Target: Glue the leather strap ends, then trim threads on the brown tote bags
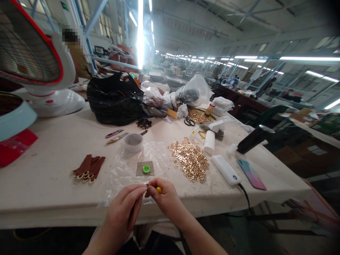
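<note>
My left hand point(120, 205) is closed around a brown leather strap point(135, 214) that hangs down below the fingers. My right hand point(166, 198) is pinched up against the left fingertips, at the strap's upper end. A yellow handle end point(159, 190) sticks out of the right fist; the rest of that tool is hidden. Whatever lies between the fingertips is too small to make out. Just beyond the hands, a green cap-like dish point(146, 169) sits on a small grey-brown plate point(140, 173) over a clear plastic sheet point(119, 177).
Brown straps with gold rings point(90, 166) lie left. A heap of gold rings point(190, 159) is on the right, near a white power bank point(225, 170) and phone point(251, 173). Behind are a tape roll point(133, 142), scissors point(189, 121), a black bag point(114, 101) and a fan point(50, 102).
</note>
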Tool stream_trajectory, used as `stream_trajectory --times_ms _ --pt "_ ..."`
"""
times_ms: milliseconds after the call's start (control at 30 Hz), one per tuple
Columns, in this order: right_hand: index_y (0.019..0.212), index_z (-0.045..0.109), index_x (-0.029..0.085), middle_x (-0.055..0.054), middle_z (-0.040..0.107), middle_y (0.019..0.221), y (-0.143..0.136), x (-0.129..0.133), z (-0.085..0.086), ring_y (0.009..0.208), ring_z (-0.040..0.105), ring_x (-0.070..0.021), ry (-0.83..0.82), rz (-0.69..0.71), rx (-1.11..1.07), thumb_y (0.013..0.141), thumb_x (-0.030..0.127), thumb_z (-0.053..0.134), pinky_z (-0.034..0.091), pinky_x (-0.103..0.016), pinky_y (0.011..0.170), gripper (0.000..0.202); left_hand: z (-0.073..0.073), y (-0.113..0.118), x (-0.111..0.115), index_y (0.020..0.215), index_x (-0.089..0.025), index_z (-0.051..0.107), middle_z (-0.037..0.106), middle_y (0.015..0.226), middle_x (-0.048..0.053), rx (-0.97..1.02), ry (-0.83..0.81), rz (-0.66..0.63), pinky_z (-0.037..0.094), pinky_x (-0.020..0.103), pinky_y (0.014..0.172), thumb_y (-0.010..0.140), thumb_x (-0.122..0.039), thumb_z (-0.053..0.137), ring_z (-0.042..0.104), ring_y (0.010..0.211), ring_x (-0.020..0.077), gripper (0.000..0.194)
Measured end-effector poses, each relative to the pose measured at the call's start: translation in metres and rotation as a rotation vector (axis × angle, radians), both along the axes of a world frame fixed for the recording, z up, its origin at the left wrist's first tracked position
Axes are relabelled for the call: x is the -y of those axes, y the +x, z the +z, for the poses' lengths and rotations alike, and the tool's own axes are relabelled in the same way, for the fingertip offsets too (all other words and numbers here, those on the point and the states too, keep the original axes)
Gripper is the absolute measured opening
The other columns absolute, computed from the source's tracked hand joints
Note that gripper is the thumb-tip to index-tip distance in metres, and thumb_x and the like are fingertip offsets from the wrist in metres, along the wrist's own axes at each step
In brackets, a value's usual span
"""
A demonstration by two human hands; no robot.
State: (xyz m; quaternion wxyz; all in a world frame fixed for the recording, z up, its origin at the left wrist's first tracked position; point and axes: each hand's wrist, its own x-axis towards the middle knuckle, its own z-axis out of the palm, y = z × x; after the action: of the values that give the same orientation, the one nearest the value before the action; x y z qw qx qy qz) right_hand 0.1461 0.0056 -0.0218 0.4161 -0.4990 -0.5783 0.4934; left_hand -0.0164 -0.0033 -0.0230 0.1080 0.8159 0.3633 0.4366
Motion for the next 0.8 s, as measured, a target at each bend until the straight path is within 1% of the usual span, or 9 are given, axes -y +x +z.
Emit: stream_trajectory --times_ms 67,133,200,300,400,533,600,667,800 --pt "0.073 0.060 0.017 -0.001 0.062 0.066 0.001 0.002 0.003 0.062 0.055 -0.0127 0.009 0.046 0.095 0.081 0.029 0.053 0.042 -0.024 0.061 0.017 -0.001 -0.001 -0.001 0.108 -0.020 0.055 0.064 0.097 0.006 -0.016 0.008 0.011 0.047 0.021 0.085 0.080 -0.005 0.051 0.061 0.092 0.0138 0.032" --pt "0.078 0.061 0.016 -0.002 0.063 0.071 0.003 0.004 0.006 0.066 0.055 -0.0135 0.019 0.084 0.186 0.079 0.022 0.054 0.042 -0.024 0.062 0.009 -0.002 -0.002 -0.001 0.107 -0.020 0.055 0.065 0.096 0.006 -0.030 0.018 0.011 0.047 0.021 0.084 0.080 -0.006 0.052 0.061 0.091 0.0141 0.031" --pt "0.081 0.061 0.016 -0.002 0.064 0.075 0.004 0.006 0.007 0.069 0.057 -0.0143 0.035 0.120 0.230 0.078 0.017 0.053 0.042 -0.024 0.064 0.008 -0.004 -0.004 -0.001 0.108 -0.020 0.055 0.065 0.097 0.006 -0.033 0.024 0.007 0.048 0.022 0.084 0.080 -0.006 0.051 0.061 0.092 0.0147 0.031" --pt "0.078 0.060 0.016 -0.003 0.064 0.075 0.005 0.007 0.008 0.071 0.058 -0.0144 0.073 0.172 0.243 0.082 0.017 0.049 0.043 -0.024 0.066 0.012 -0.005 -0.004 0.000 0.108 -0.021 0.055 0.065 0.097 0.006 -0.027 0.024 0.002 0.048 0.023 0.083 0.080 -0.005 0.050 0.061 0.092 0.0151 0.032" --pt "0.074 0.058 0.017 -0.003 0.064 0.074 0.006 0.007 0.009 0.071 0.059 -0.0143 0.099 0.196 0.281 0.086 0.020 0.045 0.042 -0.024 0.066 0.018 -0.002 -0.002 0.001 0.106 -0.020 0.054 0.064 0.095 0.006 -0.022 0.013 -0.027 0.048 0.021 0.082 0.082 -0.005 0.048 0.061 0.090 0.0133 0.029" --pt "0.074 0.056 0.018 -0.002 0.063 0.075 0.009 0.008 0.012 0.071 0.057 -0.0141 0.131 0.229 0.358 0.084 0.014 0.046 0.041 -0.023 0.065 0.014 0.003 -0.001 0.002 0.104 -0.020 0.054 0.064 0.093 0.004 0.008 -0.027 -0.058 0.047 0.017 0.083 0.083 -0.004 0.047 0.060 0.090 0.0103 0.027" --pt "0.076 0.054 0.018 -0.002 0.062 0.075 0.009 0.010 0.013 0.071 0.057 -0.0141 0.145 0.233 0.373 0.081 0.010 0.047 0.040 -0.023 0.064 0.012 0.002 -0.002 0.003 0.104 -0.022 0.054 0.063 0.093 0.002 0.051 -0.103 -0.048 0.046 0.016 0.083 0.083 -0.005 0.048 0.060 0.089 0.0097 0.027" --pt "0.075 0.052 0.018 -0.001 0.061 0.074 0.009 0.011 0.013 0.070 0.055 -0.0137 0.158 0.224 0.371 0.080 0.008 0.047 0.039 -0.023 0.063 0.012 -0.001 -0.002 0.004 0.103 -0.024 0.055 0.063 0.094 0.001 0.128 -0.234 -0.022 0.047 0.017 0.082 0.083 -0.008 0.050 0.060 0.089 0.0098 0.025" --pt "0.072 0.050 0.019 0.001 0.055 0.067 0.006 0.012 0.012 0.064 0.051 -0.0123 0.180 0.197 0.387 0.086 0.018 0.045 0.035 -0.022 0.059 0.015 -0.005 0.003 0.006 0.092 -0.025 0.060 0.065 0.089 -0.001 0.391 -0.520 0.041 0.051 0.018 0.079 0.081 -0.017 0.056 0.063 0.085 0.0111 0.014"
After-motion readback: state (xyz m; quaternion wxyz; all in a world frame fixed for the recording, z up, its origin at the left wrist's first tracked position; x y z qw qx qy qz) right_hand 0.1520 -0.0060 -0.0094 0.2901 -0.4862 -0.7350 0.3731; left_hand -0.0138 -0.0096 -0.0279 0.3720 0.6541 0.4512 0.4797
